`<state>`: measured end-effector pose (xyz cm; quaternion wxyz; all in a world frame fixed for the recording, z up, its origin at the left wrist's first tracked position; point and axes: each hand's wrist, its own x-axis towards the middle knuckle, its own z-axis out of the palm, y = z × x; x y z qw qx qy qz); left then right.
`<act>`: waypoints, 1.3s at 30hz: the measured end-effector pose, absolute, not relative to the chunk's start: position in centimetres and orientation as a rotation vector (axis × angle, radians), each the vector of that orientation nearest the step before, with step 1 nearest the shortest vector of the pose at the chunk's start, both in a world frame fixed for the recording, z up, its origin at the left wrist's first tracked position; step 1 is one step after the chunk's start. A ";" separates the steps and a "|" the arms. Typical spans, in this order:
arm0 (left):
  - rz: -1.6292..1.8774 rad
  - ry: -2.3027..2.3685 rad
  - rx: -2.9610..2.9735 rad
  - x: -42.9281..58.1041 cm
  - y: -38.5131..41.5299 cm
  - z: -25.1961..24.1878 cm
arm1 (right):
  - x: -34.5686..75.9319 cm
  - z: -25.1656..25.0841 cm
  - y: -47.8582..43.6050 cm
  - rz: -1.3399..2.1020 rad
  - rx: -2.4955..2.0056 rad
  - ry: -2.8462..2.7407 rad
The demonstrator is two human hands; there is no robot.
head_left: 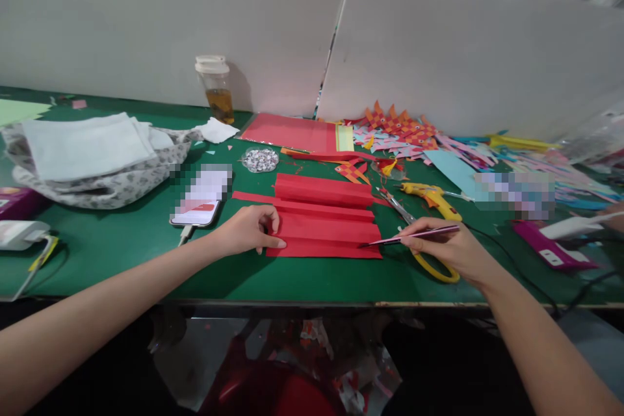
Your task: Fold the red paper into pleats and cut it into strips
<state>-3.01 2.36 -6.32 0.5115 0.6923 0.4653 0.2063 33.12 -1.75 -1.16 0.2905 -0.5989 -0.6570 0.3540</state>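
Note:
A creased sheet of red paper lies on the green table, with raised folds running across it. My left hand is at its left edge, thumb pressed on the paper and fingers curled. Between the thumb and fingers of my right hand is a slim pink-and-black pen, its dark tip at the lower right of the paper. Scissors with yellow handles lie partly under my right hand. Behind the sheet rests another folded red paper piece.
A yellow glue gun, a phone on a cable, and a dish of googly eyes surround the paper. Farther back are a drink cup, woven paper fish and paper strips. A cloth bundle sits left, a purple power strip right.

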 end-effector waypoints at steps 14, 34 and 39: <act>0.496 1.101 1.668 -3.1 2.4 -6.4 | 33.8 -1.8 -1.8 0.965 -1.566 -1.637; 0.461 1.131 1.693 -3.0 2.5 -6.4 | 31.7 -1.6 -1.6 1.019 -1.505 -1.679; 0.454 1.132 1.699 -3.0 2.5 -6.3 | 33.5 -1.9 -1.7 0.960 -1.561 -1.650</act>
